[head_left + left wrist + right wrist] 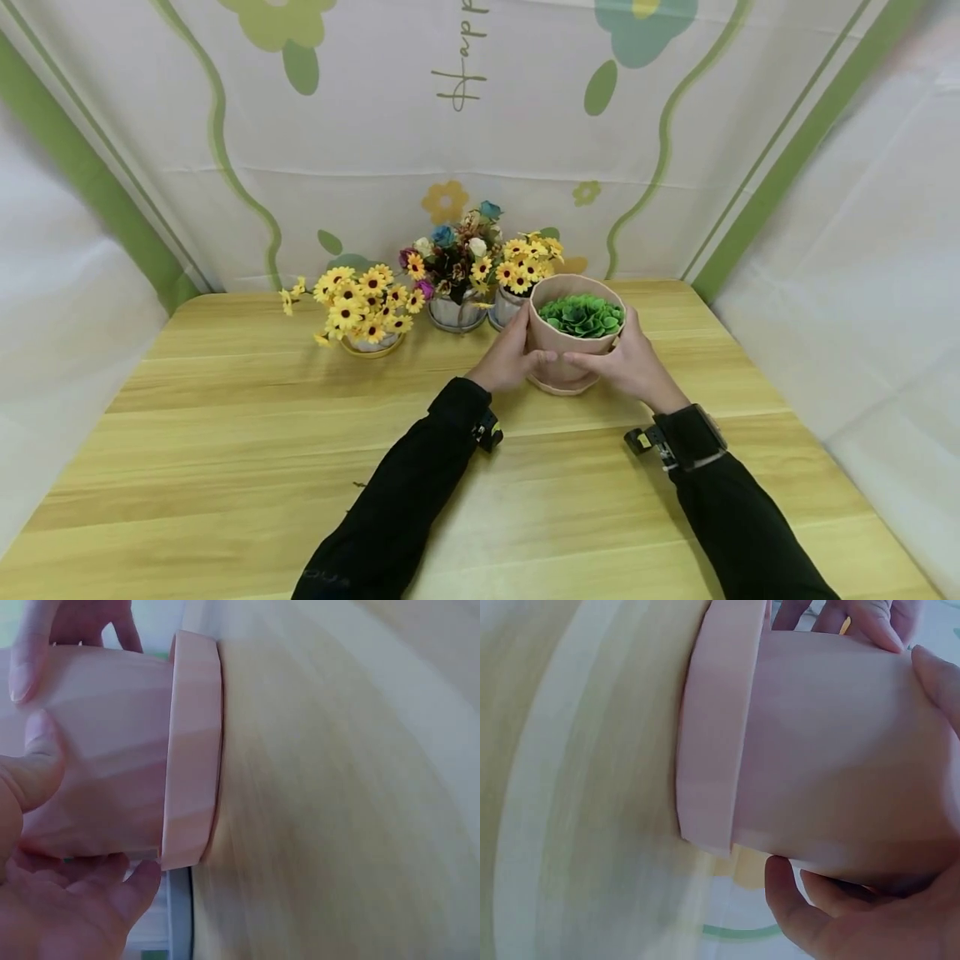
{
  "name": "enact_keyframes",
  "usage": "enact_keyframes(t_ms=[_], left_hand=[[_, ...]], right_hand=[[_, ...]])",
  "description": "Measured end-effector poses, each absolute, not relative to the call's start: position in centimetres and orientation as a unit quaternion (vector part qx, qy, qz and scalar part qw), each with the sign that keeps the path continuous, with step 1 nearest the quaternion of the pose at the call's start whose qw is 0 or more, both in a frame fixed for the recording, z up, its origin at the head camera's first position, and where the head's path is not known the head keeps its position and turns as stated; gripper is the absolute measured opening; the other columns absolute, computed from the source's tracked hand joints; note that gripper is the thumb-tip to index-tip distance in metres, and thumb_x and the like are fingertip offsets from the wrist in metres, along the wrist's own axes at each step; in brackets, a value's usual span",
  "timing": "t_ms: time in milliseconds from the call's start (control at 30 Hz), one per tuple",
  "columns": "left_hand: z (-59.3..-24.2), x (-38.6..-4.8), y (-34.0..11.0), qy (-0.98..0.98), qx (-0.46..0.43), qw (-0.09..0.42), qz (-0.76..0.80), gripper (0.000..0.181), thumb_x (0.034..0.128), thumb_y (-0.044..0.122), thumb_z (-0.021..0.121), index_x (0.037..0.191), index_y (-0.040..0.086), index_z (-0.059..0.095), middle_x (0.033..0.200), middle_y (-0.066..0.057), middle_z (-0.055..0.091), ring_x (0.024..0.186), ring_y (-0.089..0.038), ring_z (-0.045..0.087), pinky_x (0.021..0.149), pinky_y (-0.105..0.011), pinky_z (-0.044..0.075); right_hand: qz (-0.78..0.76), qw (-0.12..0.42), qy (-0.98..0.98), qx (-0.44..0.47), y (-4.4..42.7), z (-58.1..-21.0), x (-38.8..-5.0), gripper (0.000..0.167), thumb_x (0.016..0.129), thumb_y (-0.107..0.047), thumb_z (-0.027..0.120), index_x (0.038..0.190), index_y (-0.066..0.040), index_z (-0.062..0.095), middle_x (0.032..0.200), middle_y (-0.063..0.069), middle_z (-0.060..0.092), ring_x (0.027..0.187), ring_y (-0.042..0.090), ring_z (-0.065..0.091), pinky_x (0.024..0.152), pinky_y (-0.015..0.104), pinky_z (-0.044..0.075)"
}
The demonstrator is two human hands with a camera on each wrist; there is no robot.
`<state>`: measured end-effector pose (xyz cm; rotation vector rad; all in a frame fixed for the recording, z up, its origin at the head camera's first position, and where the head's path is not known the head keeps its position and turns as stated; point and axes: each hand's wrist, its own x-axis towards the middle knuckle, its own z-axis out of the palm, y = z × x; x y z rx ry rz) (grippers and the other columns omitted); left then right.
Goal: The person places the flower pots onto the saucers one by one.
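A pink flowerpot [558, 343] with a green leafy plant [582, 317] inside stands upright on its pink saucer [564, 387], at the right of a row of potted flowers. My left hand [510, 354] grips its left side, thumb across the front. On the opposite side my right hand [626, 360] holds it the same way, the two thumbs pointing at each other. In the left wrist view the saucer [193, 750] rests on the table, and the left fingers [139, 892] reach under the pot's side. The right wrist view shows the right fingers [795, 904] curled round the pot [840, 750].
Left of the pink pot stand a pot of yellow flowers [525, 262], a mixed bouquet pot [453, 312] and another yellow-flowered pot [363, 308] on a yellow saucer. Behind them hangs a printed cloth [360, 150]. The wooden table [225, 450] stretches toward the front.
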<state>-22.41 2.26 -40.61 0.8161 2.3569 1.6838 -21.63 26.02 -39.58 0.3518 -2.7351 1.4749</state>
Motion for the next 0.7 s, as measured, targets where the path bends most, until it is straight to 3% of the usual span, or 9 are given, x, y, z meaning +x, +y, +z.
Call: enact_keyframes(t_ms=[233, 433, 533, 700], left_hand=[[-41.3, -23.1, 2.6, 0.783, 0.247, 0.086, 0.564, 0.096, 0.1048, 0.018, 0.066, 0.171, 0.015, -0.003, 0.18, -0.007, 0.007, 0.165, -0.025, 0.02, 0.134, -0.041, 0.027], [-41.3, -22.5, 2.0, 0.799, 0.207, 0.094, 0.556, 0.084, 0.1044, 0.025, 0.07, 0.17, 0.017, 0.018, 0.173, -0.008, 0.032, 0.159, -0.026, 0.035, 0.131, -0.043, 0.034], [-41.2, -22.0, 1.0, 0.826, 0.183, 0.092, 0.524, 0.082, 0.1046, 0.033, 0.069, 0.17, 0.017, 0.021, 0.17, -0.01, 0.037, 0.158, -0.029, 0.037, 0.13, -0.048, 0.035], [-41.4, -20.8, -1.8, 0.866, 0.176, 0.104, 0.456, 0.087, 0.1047, 0.04, 0.066, 0.171, 0.012, 0.016, 0.176, -0.015, 0.024, 0.163, -0.034, 0.025, 0.133, -0.056, 0.026]], right_hand=[[0.48, 0.004, -0.872, 0.092, 26.3, -40.3, -21.6, 0.126, 0.086, -0.036, 0.09, 0.169, -0.011, -0.002, 0.173, 0.024, 0.019, 0.158, 0.042, 0.03, 0.127, 0.066, 0.031], [0.474, -0.004, -0.875, 0.093, 26.3, -39.9, -21.3, 0.128, 0.086, -0.039, 0.089, 0.169, -0.011, -0.004, 0.174, 0.024, 0.018, 0.159, 0.043, 0.028, 0.128, 0.067, 0.028], [0.461, -0.001, -0.882, 0.095, 26.4, -38.9, -21.1, 0.129, 0.086, -0.041, 0.089, 0.17, -0.011, -0.006, 0.174, 0.025, 0.014, 0.16, 0.045, 0.025, 0.128, 0.07, 0.025], [0.406, 0.022, -0.91, 0.079, 26.3, -36.5, -19.9, 0.139, 0.085, -0.053, 0.087, 0.169, -0.014, -0.017, 0.176, 0.027, -0.003, 0.161, 0.051, 0.011, 0.124, 0.078, 0.021]])
